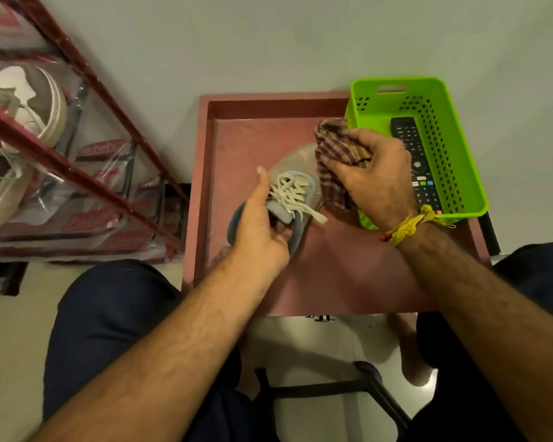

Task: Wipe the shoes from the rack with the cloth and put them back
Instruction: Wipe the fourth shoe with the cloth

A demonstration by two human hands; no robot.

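A small grey shoe [296, 173] with white laces and a blue heel lies on the pink tray table [332, 266], toe pointing away from me. My left hand [262, 224] grips it at the heel opening, thumb along its left side. My right hand [374, 177] holds a bunched brown checked cloth [336, 148] against the right side of the toe. The red shoe rack [77, 68] stands at the left, with a white and beige sneaker [23, 100] on its shelf behind clear plastic.
A green plastic basket [438, 100] sits on the tray's right rear corner with a black remote control [412, 148] inside. My knees flank the tray's near edge. A black stool frame [332, 387] shows on the floor below. A pale wall is behind.
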